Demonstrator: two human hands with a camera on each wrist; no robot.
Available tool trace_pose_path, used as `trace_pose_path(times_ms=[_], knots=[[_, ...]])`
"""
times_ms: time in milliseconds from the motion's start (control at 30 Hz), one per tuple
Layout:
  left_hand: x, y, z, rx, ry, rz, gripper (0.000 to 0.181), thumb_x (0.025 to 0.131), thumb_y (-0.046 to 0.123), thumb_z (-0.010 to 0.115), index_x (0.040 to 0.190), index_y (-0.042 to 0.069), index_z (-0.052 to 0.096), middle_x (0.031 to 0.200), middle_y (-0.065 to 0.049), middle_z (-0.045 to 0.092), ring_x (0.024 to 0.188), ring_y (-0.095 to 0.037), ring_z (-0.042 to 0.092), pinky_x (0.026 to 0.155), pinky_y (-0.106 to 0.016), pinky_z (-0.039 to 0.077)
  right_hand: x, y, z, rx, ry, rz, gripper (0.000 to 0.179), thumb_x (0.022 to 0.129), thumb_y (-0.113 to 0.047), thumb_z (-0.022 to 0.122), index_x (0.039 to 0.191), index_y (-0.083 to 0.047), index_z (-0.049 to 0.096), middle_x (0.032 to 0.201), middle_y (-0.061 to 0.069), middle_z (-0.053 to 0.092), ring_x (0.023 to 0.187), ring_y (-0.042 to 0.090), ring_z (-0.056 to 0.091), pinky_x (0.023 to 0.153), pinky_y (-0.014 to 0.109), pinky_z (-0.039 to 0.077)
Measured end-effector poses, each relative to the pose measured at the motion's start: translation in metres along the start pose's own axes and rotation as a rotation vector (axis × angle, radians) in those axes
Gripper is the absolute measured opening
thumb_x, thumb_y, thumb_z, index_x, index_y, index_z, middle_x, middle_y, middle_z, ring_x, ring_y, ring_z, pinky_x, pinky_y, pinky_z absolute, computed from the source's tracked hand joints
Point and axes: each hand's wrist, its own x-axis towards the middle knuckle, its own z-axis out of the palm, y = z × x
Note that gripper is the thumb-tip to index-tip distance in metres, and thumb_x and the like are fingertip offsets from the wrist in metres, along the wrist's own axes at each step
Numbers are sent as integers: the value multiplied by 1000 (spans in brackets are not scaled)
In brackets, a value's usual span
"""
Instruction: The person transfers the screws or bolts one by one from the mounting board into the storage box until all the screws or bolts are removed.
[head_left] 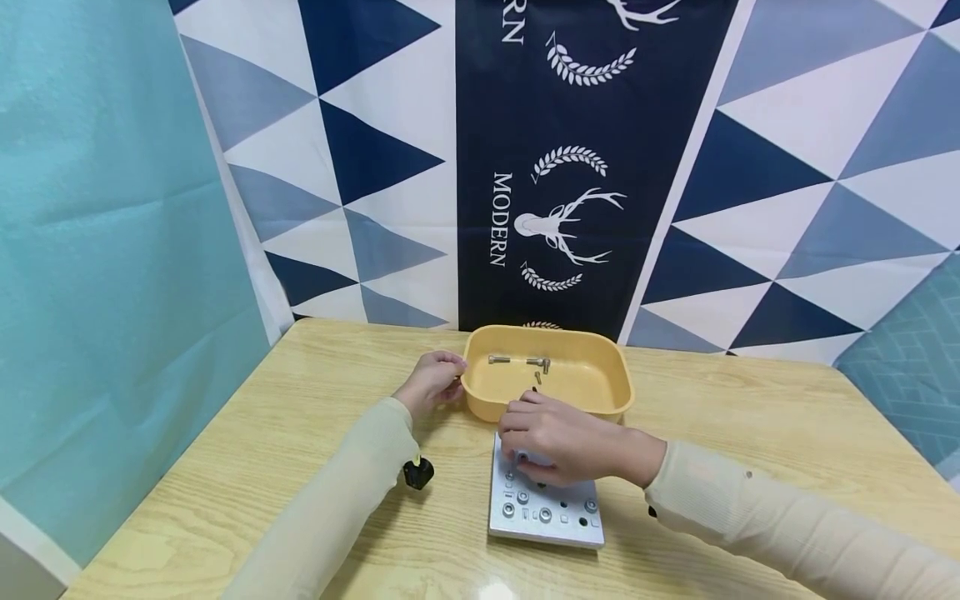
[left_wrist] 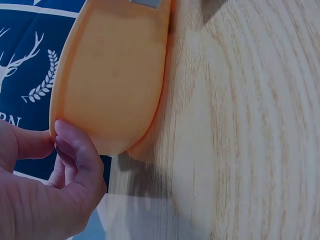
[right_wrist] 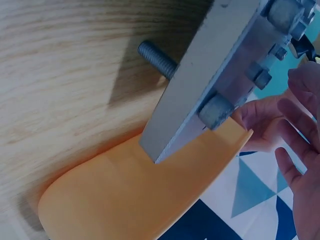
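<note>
A silver metal plate (head_left: 558, 531) sat at the lower centre of the head view, with bolts (head_left: 545, 515) set in its face. The right hand (head_left: 551, 437) hovered over its upper part, fingers bent; whether they gripped anything could not be told. Just above, right of centre, lay a yellow bin (head_left: 588, 379) with a few loose screws (head_left: 498, 359) inside. The left hand (head_left: 433, 383) pinched its left rim between thumb and fingers. Beneath spread a wooden table (head_left: 660, 567); a patterned cloth (head_left: 390, 250) filled the upper frame.
</note>
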Motion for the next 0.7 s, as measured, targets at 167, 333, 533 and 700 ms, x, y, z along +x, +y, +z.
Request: trace_pose_path(times_ms=[167,333,533,700], knots=[[0,0,0,7,3,-2,8,95,5,53,102,2,56,84,-4,49,61,-9,46,51,-15,43,2,-3,3,-9,-14,-23,13,80,-21,71,91,-22,64,92,-10,61,89,8,52,80,26,42],[0,0,0,12,1,-2,10,96,6,53,104,2,55,85,-4,49,63,-9,47,52,-16,43,3,-5,7,-12,-32,-43,15,79,-19,70,90,-22,63,90,-11,58,88,8,52,80,26,43],[0,0,0,15,6,-10,11,96,6,52,105,2,55,87,-4,50,64,-9,47,52,-16,43,5,-8,8,5,-46,-62,13,80,-17,69,90,-21,62,88,-11,57,87,8,51,82,26,43],[-1,2,1,9,2,-8,12,96,5,52,107,2,55,92,-6,51,64,-9,47,53,-16,43,7,-9,8,15,-59,-55,11,81,-16,68,90,-21,64,87,-11,58,85,7,51,81,24,42]])
